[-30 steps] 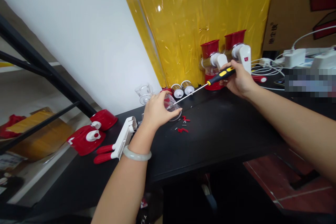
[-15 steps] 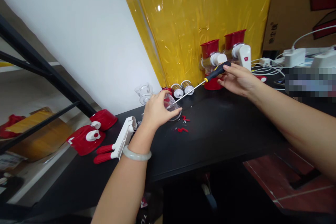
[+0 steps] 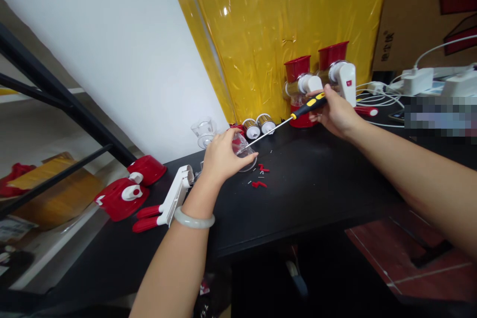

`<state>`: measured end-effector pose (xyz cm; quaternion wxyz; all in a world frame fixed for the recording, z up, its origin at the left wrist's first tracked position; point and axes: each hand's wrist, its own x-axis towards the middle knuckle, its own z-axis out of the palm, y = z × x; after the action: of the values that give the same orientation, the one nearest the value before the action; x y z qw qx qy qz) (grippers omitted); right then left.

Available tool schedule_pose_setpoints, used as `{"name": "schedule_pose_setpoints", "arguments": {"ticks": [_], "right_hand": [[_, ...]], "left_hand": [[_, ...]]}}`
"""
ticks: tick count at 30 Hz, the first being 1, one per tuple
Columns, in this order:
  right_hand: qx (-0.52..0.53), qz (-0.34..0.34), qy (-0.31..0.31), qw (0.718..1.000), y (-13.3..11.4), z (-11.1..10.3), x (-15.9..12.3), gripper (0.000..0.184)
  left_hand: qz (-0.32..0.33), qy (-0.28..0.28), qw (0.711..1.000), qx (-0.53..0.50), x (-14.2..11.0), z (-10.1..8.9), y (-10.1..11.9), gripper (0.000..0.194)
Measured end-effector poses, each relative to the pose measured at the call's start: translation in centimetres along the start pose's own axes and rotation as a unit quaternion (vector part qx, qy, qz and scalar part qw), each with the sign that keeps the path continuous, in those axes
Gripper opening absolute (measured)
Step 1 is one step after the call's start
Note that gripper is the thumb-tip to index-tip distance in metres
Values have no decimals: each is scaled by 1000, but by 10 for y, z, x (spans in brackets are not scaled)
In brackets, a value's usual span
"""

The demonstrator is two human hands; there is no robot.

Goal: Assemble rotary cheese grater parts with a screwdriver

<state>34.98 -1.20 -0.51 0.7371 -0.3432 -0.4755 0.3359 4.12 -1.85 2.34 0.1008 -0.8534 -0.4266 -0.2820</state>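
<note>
My left hand (image 3: 220, 157) is closed over a clear plastic housing (image 3: 243, 149) lying on the black table (image 3: 316, 179). My right hand (image 3: 336, 113) grips the black and yellow handle of a long screwdriver (image 3: 294, 117). Its metal shaft slants down to the left, and the tip goes into the open end of the clear housing. Small red clips (image 3: 260, 184) and several tiny screws lie on the table just right of the housing. A white bracket with red handles (image 3: 168, 203) rests by my left wrist.
Two assembled red and white units (image 3: 320, 79) stand at the back against yellow plastic sheeting. Two metal drums (image 3: 259, 125) and a clear part (image 3: 204, 132) lie near the wall. Red covers (image 3: 128, 187) sit far left. White chargers and cables (image 3: 417, 84) crowd the back right.
My right hand loosened on the screwdriver handle half a second ago, then closed round it again. The left hand and clear housing have stayed put.
</note>
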Motion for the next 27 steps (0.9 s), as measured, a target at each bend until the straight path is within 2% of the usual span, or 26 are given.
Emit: {"name": "schedule_pose_setpoints", "arguments": {"ticks": [4,9,13,16,20,24,27], "right_hand": [[-53,-42,3,998,6,-3,4,24],[9,14,8,1000,-1,-1,0,10],[31,33,-8,999,-5,-1,-2,20],[-14,13,-4,1000,-3,-2,-1,35],[-52,-8,-10,999,0,-3,1,25],[4,18,7,1000,-2,0,0,9],[21,31,-19,999,-4,0,-2,17]], "left_hand": [[-1,-4,1000,1,0,0,0,65],[-4,-5,1000,1,0,0,0,65],[-3,-3,1000,0,0,1,-1,65],[-1,-3,1000,-1,0,1,-1,65],[0,-3,1000,-2,0,1,-2,65],[1,1,1000,0,0,1,-1,66],[1,3,1000,0,0,1,-1,66]]}}
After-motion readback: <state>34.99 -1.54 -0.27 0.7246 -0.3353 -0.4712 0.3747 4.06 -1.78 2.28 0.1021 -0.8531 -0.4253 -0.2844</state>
